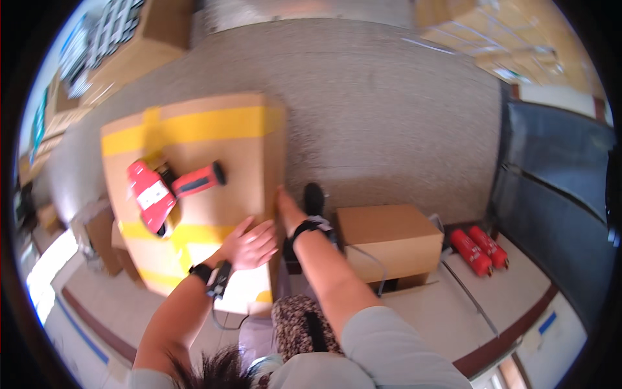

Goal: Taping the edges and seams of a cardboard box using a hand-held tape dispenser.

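Observation:
A large cardboard box with strips of yellow tape stands in front of me on the left. My left hand lies on its top near the right edge, with the fingers extended. Against the box's right side rests my right hand, seen edge-on with its fingers straight and partly hidden. A red tape dispenser with a black-tipped handle lies on the box top, left of and beyond my left hand. Neither hand touches the dispenser.
A smaller cardboard box stands right of my right forearm. Farther right, two red fire extinguishers lie beside a dark panel. An open carton stands at the far left, and stacked cartons at the far right.

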The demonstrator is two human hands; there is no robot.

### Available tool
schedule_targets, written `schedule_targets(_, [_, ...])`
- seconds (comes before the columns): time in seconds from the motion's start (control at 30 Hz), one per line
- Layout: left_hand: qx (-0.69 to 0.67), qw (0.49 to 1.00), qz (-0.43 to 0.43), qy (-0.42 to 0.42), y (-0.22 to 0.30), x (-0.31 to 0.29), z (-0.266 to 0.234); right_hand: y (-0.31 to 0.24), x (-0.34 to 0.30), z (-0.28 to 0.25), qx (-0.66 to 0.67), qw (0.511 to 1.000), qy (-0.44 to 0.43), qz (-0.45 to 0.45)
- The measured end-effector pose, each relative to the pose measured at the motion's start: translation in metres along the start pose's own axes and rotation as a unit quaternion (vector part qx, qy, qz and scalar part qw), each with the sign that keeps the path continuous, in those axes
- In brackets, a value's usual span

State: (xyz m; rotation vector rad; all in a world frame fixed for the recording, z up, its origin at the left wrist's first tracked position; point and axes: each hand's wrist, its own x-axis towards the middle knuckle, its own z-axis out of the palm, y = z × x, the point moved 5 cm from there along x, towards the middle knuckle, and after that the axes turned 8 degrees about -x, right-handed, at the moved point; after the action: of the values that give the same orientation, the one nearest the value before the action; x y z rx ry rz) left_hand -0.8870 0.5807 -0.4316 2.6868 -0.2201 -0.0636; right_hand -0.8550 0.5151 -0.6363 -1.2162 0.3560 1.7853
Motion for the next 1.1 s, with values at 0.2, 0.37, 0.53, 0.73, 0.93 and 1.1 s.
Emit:
schedule_targets(0.2, [-0.024,0.997,0.05,0.045,0.008,0.053,0.002,-0.041,0.069,-0.119,-0.244,0.946,0.148,-0.151])
schedule_targets(0.37, [-0.023,0.999,-0.002,0.028,0.0,0.022,0.007,-0.047,0.048,-0.084,-0.275,0.956,0.075,-0.07])
schedule_targets(0.53, [-0.015,0.999,-0.001,0.038,0.004,0.028,0.004,-0.051,0.023,-0.094,-0.158,0.985,0.059,-0.028])
schedule_targets(0.73, [-0.018,0.999,0.006,0.025,0.004,0.029,0.008,-0.041,0.042,-0.106,-0.323,0.943,-0.011,-0.083])
schedule_targets(0.93, [-0.013,1.0,0.004,0.008,0.004,0.029,0.007,-0.041,0.039,-0.104,-0.17,0.981,0.011,-0.094])
schedule_targets(1.1, [-0.004,1.0,0.005,0.0,0.005,0.032,0.008,-0.04,0.039,-0.103,-0.146,0.987,-0.004,-0.069])
